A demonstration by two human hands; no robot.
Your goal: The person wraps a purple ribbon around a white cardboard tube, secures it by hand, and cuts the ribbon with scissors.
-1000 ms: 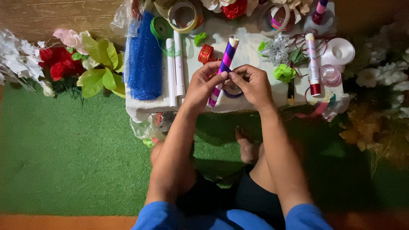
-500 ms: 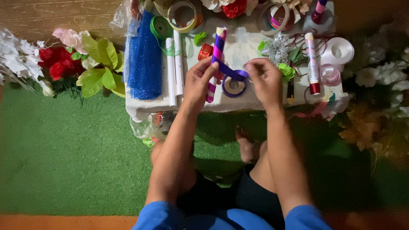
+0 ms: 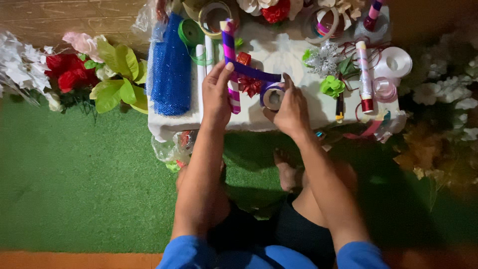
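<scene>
Stretching farther from striped stick (image 3: 230,60): purple ribbon (image 3: 255,73).

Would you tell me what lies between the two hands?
In the head view, a purple ribbon runs from the striped stick to the roll; a red bow lies below.

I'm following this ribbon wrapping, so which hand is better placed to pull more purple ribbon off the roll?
Probably the right hand: it already grips the purple ribbon roll, with the ribbon stretched to the striped stick. The left hand is busy holding that stick.
</scene>
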